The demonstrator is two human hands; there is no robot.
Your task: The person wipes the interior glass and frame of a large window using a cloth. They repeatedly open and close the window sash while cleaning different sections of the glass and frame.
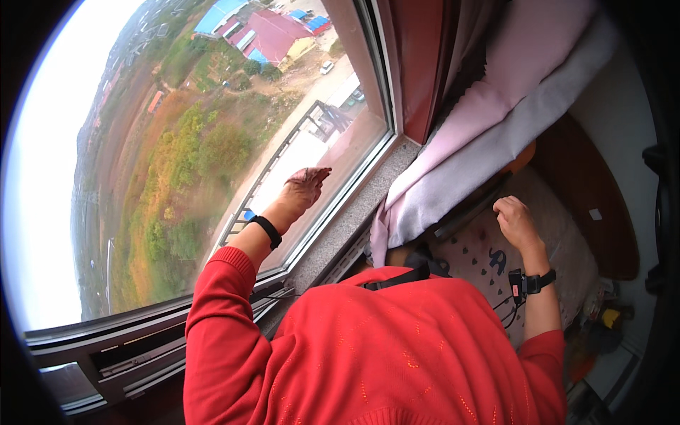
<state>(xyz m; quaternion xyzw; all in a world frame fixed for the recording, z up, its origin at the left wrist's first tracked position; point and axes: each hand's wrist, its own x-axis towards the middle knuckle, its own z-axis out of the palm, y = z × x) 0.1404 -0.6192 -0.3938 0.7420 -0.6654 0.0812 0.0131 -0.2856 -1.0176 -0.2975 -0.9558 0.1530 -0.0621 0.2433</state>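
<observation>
My left hand reaches out at the window with a folded pinkish-brown cloth under its fingers. The cloth lies against or very close to the window pane, near its lower edge; exact contact is hard to see. Bent at my other side, my right hand has its fingers curled in and nothing visible in them. It hovers over a pale fabric cover printed with hearts and elephants. Beside it, a pink and grey curtain hangs bunched to one side of the window.
A speckled stone sill runs along the white window frame. Dark sliding tracks lie at lower left. An oval brown wooden board stands by the wall. Thin cables hang from my right wristband.
</observation>
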